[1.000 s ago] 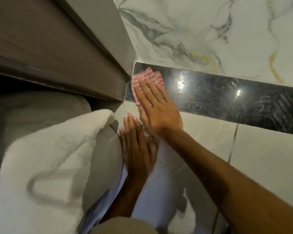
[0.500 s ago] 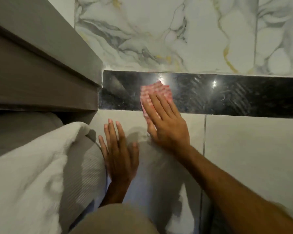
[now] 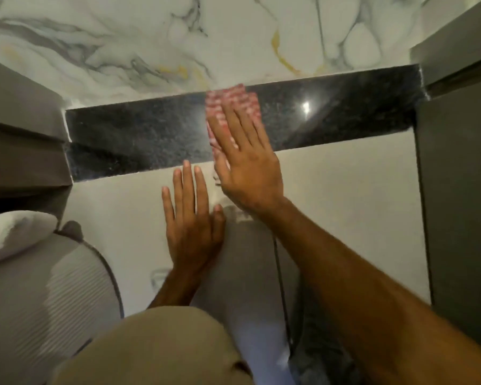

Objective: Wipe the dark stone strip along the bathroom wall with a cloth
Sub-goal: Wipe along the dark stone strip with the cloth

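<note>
On the left, the left hand (image 3: pixel 190 226) lies flat and empty on the pale tile (image 3: pixel 345 190) just below the dark stone strip (image 3: pixel 139 134), fingers spread, seemingly as a brace. The right hand (image 3: pixel 247 162), fingers extended and open, presses the pink checked cloth (image 3: pixel 232 102) against the strip near its middle. Even palm pressure and overlapping passes toward the unwiped right end seem best; no containers are visible.

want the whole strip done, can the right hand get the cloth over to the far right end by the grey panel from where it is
Probably yes. The right hand presses the cloth flat near mid-strip, and the dark stone strip runs bare to the grey panel. The left hand rests on the pale wall below, clear of that path.
</note>
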Tool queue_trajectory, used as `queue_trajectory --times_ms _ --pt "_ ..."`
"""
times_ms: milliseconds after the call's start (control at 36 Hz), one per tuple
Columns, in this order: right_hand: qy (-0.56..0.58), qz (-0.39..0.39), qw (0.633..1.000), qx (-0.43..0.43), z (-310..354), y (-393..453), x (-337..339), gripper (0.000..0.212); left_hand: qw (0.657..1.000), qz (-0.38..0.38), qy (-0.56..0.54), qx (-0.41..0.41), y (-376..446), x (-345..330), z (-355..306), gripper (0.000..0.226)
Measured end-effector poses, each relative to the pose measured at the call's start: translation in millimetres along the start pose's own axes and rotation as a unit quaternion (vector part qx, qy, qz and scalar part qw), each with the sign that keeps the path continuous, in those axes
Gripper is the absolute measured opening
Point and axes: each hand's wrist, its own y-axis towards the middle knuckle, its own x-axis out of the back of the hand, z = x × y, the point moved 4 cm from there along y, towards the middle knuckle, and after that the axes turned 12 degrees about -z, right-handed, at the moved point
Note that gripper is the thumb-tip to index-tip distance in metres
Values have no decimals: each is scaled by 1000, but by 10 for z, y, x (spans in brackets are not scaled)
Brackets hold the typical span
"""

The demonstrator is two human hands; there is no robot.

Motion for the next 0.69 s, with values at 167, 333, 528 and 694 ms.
queue_trajectory --times_ms 167,333,528,694 --pt "-97 -26 970 -221 -968 -627 532 67 997 43 -32 -47 90 52 -62 74" --pt "-128 -116 914 -367 -1004 477 240 67 995 20 -24 -90 314 -167 -213 78" --pt "-58 -68 985 -150 -719 -517 353 62 994 27 -21 -103 350 -170 -264 76" --pt "-121 -51 943 -307 -1490 -588 623 65 993 43 -21 -104 366 -167 -269 78"
